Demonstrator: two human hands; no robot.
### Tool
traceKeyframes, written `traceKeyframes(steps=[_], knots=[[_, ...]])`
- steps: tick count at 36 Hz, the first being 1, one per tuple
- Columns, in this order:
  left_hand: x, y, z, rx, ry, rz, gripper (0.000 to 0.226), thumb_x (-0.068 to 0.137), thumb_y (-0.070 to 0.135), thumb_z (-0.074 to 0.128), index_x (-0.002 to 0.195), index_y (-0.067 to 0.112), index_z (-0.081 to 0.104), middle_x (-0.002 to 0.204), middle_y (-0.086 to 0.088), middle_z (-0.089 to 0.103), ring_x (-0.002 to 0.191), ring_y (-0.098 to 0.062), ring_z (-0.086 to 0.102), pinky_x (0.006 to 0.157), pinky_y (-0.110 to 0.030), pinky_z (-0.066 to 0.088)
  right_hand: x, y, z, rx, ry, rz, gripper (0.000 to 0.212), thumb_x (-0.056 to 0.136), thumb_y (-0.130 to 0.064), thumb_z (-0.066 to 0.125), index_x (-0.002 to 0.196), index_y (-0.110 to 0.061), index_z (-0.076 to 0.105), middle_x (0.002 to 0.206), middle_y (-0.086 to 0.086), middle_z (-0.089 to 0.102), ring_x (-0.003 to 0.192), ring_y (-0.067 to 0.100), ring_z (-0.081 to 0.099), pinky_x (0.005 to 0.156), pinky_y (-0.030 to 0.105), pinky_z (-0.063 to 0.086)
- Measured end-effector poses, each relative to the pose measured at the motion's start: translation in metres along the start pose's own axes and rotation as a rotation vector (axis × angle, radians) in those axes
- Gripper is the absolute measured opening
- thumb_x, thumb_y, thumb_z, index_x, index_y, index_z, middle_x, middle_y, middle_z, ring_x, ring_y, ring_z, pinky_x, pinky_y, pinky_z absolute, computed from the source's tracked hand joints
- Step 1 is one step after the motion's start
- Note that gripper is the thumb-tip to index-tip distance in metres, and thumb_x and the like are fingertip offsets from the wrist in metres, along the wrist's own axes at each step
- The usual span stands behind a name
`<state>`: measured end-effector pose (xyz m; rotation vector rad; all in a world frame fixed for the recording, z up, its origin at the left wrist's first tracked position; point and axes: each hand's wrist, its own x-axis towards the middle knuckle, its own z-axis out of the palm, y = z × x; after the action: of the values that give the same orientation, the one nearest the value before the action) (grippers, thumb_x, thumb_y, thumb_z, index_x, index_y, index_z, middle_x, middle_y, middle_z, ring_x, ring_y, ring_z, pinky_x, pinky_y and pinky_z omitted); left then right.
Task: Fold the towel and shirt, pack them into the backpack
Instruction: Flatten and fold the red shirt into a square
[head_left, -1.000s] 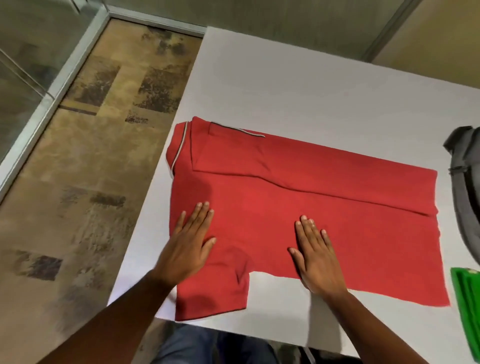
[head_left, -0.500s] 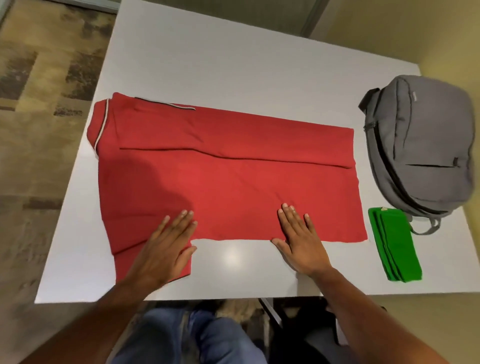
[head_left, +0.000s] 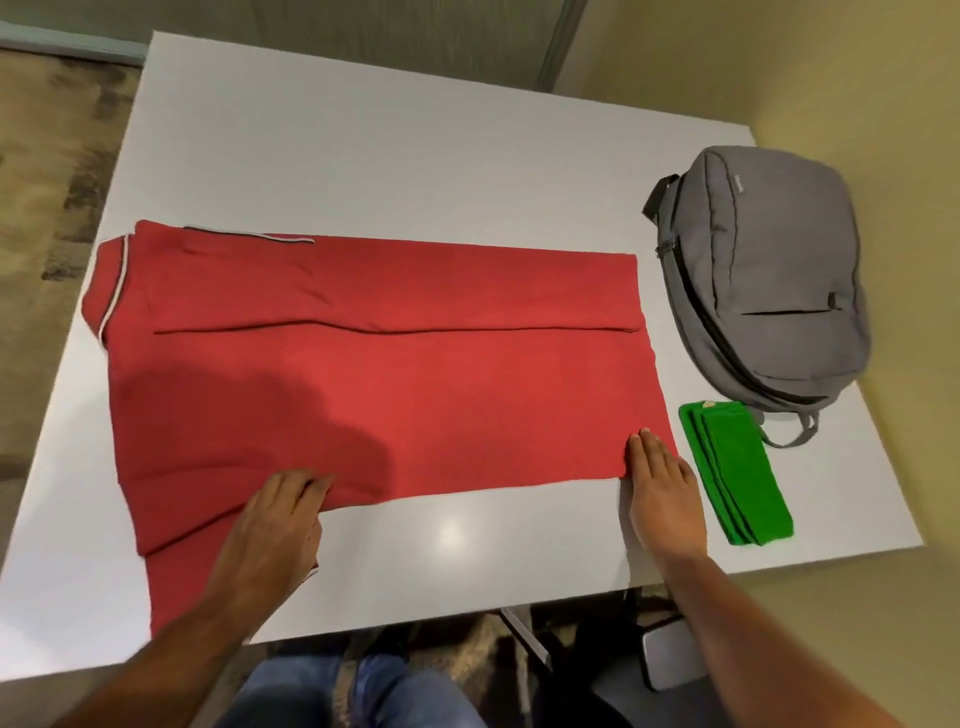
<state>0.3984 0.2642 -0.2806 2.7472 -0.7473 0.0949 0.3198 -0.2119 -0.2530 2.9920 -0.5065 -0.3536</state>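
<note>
A red shirt (head_left: 374, 364) lies flat on the white table (head_left: 363, 156), collar to the left and its far long side folded over toward me. My left hand (head_left: 275, 525) is at the near edge beside the sleeve, fingers curled onto the fabric there. My right hand (head_left: 662, 493) lies with straight fingers on the shirt's near right corner. A folded green towel (head_left: 737, 473) sits just right of that hand. The grey backpack (head_left: 769, 291) lies flat at the table's right side, beyond the towel; its zip looks closed.
The table's near edge runs just below my hands, with my knees in blue jeans (head_left: 363, 691) under it. A table leg and a dark chair seat (head_left: 670, 654) show below on the right. Patterned floor (head_left: 47, 208) lies to the left.
My right hand slid right along the near edge to the shirt's corner. My left hand drew back to the near edge and its fingers curled. The view shifted, bringing the backpack and towel fully in.
</note>
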Motion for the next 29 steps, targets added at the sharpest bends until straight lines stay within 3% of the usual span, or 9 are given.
traceKeyframes(steps=[4,7,9,13,15,17,20,25,29], knots=[[0.004,-0.001,-0.004,0.009,-0.018,-0.07,0.031,0.066,-0.003,0.063,0.095,0.008,0.063,0.102,-0.012,0.059,0.088,-0.035,0.056,0.075,-0.044,0.047,0.006,0.003,-0.005,0.03,0.146,0.01,0.043,0.099,-0.023,0.032,0.121,-0.006,0.064,0.13,0.015,0.065,0.12,0.036,0.06,0.104,0.051,0.044],[0.01,-0.003,-0.009,-0.015,0.044,-0.07,0.031,0.072,0.001,0.047,0.099,0.008,0.061,0.1,-0.011,0.06,0.086,-0.036,0.058,0.074,-0.045,0.045,0.013,0.004,-0.011,0.061,0.291,0.024,0.013,0.098,-0.017,0.057,0.101,-0.008,0.065,0.104,0.013,0.07,0.098,0.036,0.062,0.09,0.049,0.044],[0.018,-0.002,-0.017,-0.046,0.097,-0.063,0.034,0.072,0.002,0.041,0.099,0.007,0.06,0.094,-0.01,0.059,0.083,-0.036,0.056,0.073,-0.044,0.043,0.019,0.005,-0.016,0.088,0.327,0.04,0.009,0.095,-0.016,0.068,0.097,-0.008,0.066,0.097,0.013,0.071,0.093,0.036,0.063,0.087,0.048,0.044],[0.039,-0.008,-0.029,-0.134,0.105,-0.12,0.038,0.079,0.008,0.038,0.109,0.0,0.06,0.094,-0.015,0.063,0.085,-0.037,0.059,0.081,-0.043,0.043,0.036,0.007,-0.028,0.155,0.394,0.086,0.031,0.094,-0.031,0.044,0.091,-0.008,0.065,0.086,0.012,0.067,0.084,0.036,0.061,0.081,0.046,0.041],[0.053,-0.015,-0.032,-0.195,0.065,-0.203,0.038,0.088,0.01,0.038,0.117,0.0,0.061,0.1,-0.016,0.065,0.091,-0.039,0.063,0.086,-0.044,0.046,0.046,0.006,-0.035,0.196,0.423,0.108,0.029,0.09,-0.026,0.042,0.089,-0.008,0.064,0.082,0.012,0.065,0.08,0.037,0.059,0.078,0.046,0.041],[0.071,-0.021,-0.038,-0.271,0.044,-0.262,0.037,0.095,0.013,0.038,0.122,0.003,0.06,0.106,-0.013,0.065,0.096,-0.037,0.064,0.087,-0.049,0.052,0.06,0.004,-0.043,0.192,0.43,0.153,0.012,0.086,-0.011,0.054,0.091,-0.008,0.065,0.081,0.013,0.065,0.079,0.039,0.059,0.076,0.046,0.041],[0.099,-0.034,-0.046,-0.3,0.072,-0.223,0.028,0.101,0.014,0.042,0.119,0.007,0.062,0.108,-0.012,0.065,0.097,-0.035,0.064,0.086,-0.05,0.052,0.084,0.0,-0.057,0.221,0.403,0.191,0.021,0.077,0.005,0.066,0.094,-0.006,0.067,0.083,0.016,0.066,0.079,0.041,0.06,0.072,0.046,0.043],[0.152,-0.065,-0.051,-0.299,0.027,-0.183,0.015,0.098,0.006,0.062,0.112,0.006,0.068,0.108,-0.01,0.069,0.1,-0.033,0.065,0.089,-0.035,0.042,0.128,-0.009,-0.074,0.284,0.368,0.28,0.029,0.074,0.007,0.061,0.1,-0.003,0.07,0.091,0.02,0.067,0.086,0.044,0.061,0.074,0.048,0.045],[0.187,-0.077,-0.056,-0.309,-0.048,-0.189,0.013,0.101,0.011,0.06,0.111,0.009,0.068,0.106,-0.008,0.07,0.098,-0.033,0.065,0.083,-0.038,0.044,0.161,-0.017,-0.077,0.32,0.337,0.32,0.027,0.078,0.006,0.058,0.101,-0.002,0.07,0.096,0.023,0.067,0.088,0.046,0.061,0.077,0.05,0.049]])
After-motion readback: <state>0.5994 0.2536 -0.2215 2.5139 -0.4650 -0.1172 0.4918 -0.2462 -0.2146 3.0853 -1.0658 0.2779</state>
